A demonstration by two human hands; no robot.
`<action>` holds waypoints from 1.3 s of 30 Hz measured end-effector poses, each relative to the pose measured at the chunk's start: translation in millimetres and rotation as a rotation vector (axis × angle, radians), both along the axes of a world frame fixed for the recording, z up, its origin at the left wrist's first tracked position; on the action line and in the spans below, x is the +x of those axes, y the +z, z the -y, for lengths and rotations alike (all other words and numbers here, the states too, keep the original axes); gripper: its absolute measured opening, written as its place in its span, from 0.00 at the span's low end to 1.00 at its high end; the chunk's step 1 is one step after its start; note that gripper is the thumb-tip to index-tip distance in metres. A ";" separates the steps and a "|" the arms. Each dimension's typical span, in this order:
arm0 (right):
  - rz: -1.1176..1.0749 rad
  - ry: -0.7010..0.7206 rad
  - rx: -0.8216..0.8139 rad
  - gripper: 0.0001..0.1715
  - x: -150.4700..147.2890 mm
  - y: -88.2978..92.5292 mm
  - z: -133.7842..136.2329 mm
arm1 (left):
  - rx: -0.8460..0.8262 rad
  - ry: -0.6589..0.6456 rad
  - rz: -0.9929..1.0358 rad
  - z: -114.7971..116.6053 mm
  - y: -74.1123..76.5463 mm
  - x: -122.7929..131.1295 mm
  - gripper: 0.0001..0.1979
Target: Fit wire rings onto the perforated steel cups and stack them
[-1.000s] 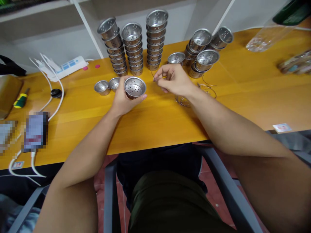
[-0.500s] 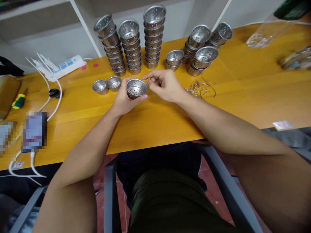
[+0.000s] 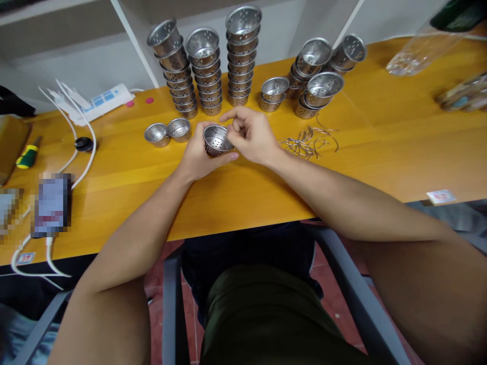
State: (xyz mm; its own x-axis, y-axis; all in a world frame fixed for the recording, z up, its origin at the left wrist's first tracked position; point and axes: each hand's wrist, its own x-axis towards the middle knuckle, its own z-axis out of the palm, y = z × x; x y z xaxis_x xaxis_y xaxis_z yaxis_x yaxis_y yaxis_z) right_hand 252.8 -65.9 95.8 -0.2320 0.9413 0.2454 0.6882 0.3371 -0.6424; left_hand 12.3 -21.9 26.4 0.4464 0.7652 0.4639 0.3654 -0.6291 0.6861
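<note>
My left hand is wrapped round a small perforated metal cup, its mouth tilted up toward me. My right hand is at the cup's right rim, thumb and fingers bent together; whatever they may pinch is too small to make out. To the right of that hand lies a loose pile of thin curved wires. Two more perforated cups, a left one and a right one, stand side by side left of my left hand.
Tall cup stacks line the table's back. Shorter stacks stand behind the wires. A clear plastic bottle lies at the right. At the left are a power strip, white cables, a phone and a green-yellow screwdriver.
The held cup has shifted slightly right in my left hand's grasp. My right hand has moved a little left, its thumb now over the cup's right rim.
</note>
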 end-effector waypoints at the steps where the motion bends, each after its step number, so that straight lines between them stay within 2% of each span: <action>1: -0.028 0.002 0.010 0.24 -1.5 -3.2 -1.2 | 0.008 0.003 0.008 1.0 0.7 0.8 0.55; 3: -0.153 0.034 0.049 0.16 -1.6 -10.8 -6.1 | 0.018 -0.003 0.034 1.9 1.6 1.7 0.52; 5: -0.335 0.151 0.071 0.13 3.7 -17.7 -13.7 | 0.008 -0.014 0.073 1.2 1.7 1.3 0.50; 9: -0.589 0.588 -0.058 0.27 25.0 -21.4 -27.1 | -0.075 -0.033 0.147 -1.5 0.9 -1.4 0.44; 12: -0.653 0.747 -0.159 0.37 34.8 -17.8 -29.0 | -0.133 -0.097 0.166 -2.3 -1.1 -2.3 0.48; 16: -0.684 0.712 -0.199 0.42 32.2 -15.3 -25.1 | -0.069 -0.127 0.168 -4.3 -6.2 -1.7 0.55; 23: -0.654 0.627 -0.181 0.42 25.5 -14.5 -19.2 | 0.102 -0.097 0.123 -9.7 -12.6 -3.8 0.51; 30: -0.603 0.596 -0.180 0.41 25.3 -10.5 -15.5 | 0.122 -0.091 0.096 -10.0 -13.6 -5.5 0.51; 39: -0.612 0.639 -0.182 0.41 27.2 -11.9 -17.7 | 0.174 -0.144 0.109 -13.5 -16.3 -6.1 0.48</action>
State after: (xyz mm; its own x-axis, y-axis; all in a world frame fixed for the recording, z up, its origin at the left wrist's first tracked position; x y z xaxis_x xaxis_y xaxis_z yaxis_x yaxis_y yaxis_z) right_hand 280.0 -48.2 83.9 -0.6021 0.7140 0.3573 -0.0748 0.3951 -0.9156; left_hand 6.3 -8.4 10.1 0.4850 0.6020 0.6343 0.1932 -0.7812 0.5937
